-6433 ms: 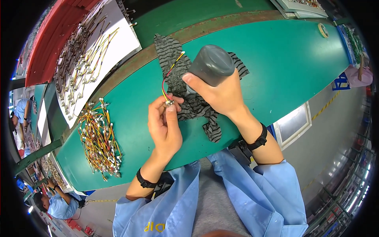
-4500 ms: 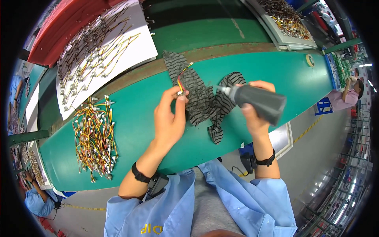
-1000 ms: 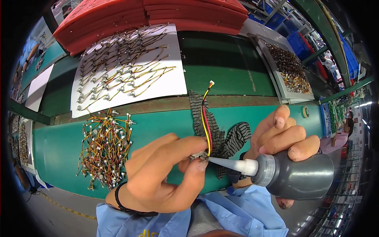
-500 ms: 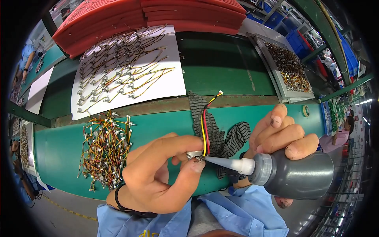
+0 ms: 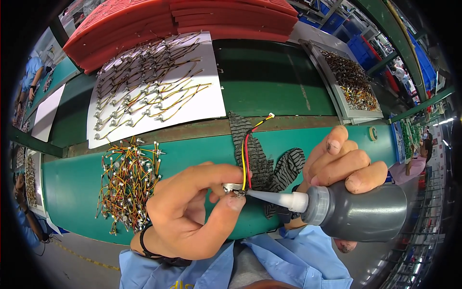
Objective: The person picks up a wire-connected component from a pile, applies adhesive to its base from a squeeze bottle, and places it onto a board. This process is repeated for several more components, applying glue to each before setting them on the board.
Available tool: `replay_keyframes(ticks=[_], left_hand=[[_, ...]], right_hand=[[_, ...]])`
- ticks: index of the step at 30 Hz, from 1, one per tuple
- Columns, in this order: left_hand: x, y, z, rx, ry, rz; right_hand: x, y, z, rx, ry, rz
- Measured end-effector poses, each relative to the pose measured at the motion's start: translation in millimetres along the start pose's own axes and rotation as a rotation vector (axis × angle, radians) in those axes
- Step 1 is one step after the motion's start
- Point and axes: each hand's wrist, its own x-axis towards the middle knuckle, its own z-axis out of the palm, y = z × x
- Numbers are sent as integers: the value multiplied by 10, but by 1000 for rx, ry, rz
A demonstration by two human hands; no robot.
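A grey floor [image 5: 91, 260] with a yellow stripe spreads around the workplace, and metal shelving [image 5: 426, 212] rises at the right. The green table [image 5: 67, 192] crosses the view; past its far edge runs a darker green belt [image 5: 264, 86]. Behind that lies a stack of red sheets [image 5: 236, 21]. A white board [image 5: 199, 108] on the belt, beyond the left half of the table's far edge, bears rows of small wired parts. By the near edge is the wearer's blue shirt [image 5: 308, 262], with yellow lettering [image 5: 182, 285] cut off by the frame. A person in pink [image 5: 414, 166] is past the table's right end, and a blue-sleeved person [image 5: 32, 72] is at the upper left. A pale tray [image 5: 365, 114] of wired parts sits beyond the table's far right corner.

Toward the table's left end lies a tangled pile of wired parts [image 5: 127, 188]; a striped cloth [image 5: 288, 168] lies along the middle of the far edge. The right hand [image 5: 344, 166] grips a dark grey bottle [image 5: 370, 214] on its side, nozzle pointing left. The left hand [image 5: 192, 212] pinches a small metal part [image 5: 233, 187] above the table's middle, its red, yellow and black wires [image 5: 246, 154] rising. The nozzle tip is at this part; contact is unclear. A tape roll [image 5: 373, 134] lies near the far right corner.
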Motion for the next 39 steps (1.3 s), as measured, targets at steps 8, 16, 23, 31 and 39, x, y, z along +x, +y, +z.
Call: replay_keyframes(ticks=[8,16,23,31,39], left_hand=[[-7,15,14,-35,18,-36],[-25,14,32,-185,85,-68],[-35,10,25,-258,73,-93],[-39,9,15,-289,65,-98],[-31,-3,4,-297,55,-109]], right_hand=[[11,-19,-12,-5,-12,17],[21,-2,-12,4,-22,-2],[18,-10,-7,-4,-10,1],[17,-8,-11,-9,-14,-7],[16,-14,-13,-16,-8,3]])
